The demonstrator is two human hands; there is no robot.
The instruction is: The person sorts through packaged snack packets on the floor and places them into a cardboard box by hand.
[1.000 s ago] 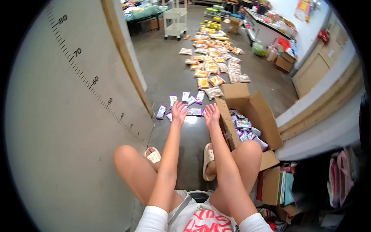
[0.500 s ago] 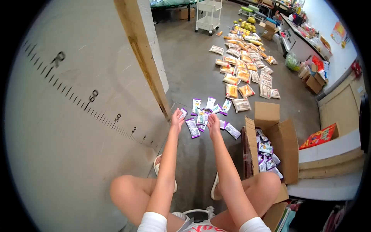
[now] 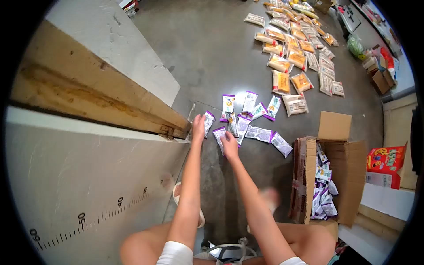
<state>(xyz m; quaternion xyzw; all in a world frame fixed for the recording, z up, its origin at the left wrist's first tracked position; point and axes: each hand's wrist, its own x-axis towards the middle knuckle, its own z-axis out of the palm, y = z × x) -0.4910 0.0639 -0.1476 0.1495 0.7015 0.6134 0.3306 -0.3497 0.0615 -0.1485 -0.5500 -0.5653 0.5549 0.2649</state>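
Note:
Small white-and-purple snack packets lie loosely grouped on the floor in front of me. My left hand (image 3: 198,129) has its fingers stretched out beside the leftmost packet (image 3: 209,123); whether it touches that packet I cannot tell. My right hand (image 3: 229,145) has its fingers closed at the right edge of another snack packet (image 3: 218,138), which lies nearest to me. Just beyond it, a narrow packet (image 3: 232,123) rests against a paler packet (image 3: 242,128). Two more packets, a sideways packet (image 3: 259,133) and a slanted packet (image 3: 281,145), lie to the right.
An open cardboard box (image 3: 302,176) at the right holds several similar packets. Farther off, large bagged food packs (image 3: 295,105) cover the floor in rows. A door panel with a printed scale (image 3: 101,176) and a wooden edge (image 3: 88,84) stand close on the left.
My right hand has moved left and closed at the nearest packet's edge; before, it was open right of the pile. My left hand stays by the leftmost packet. The view has tilted downward.

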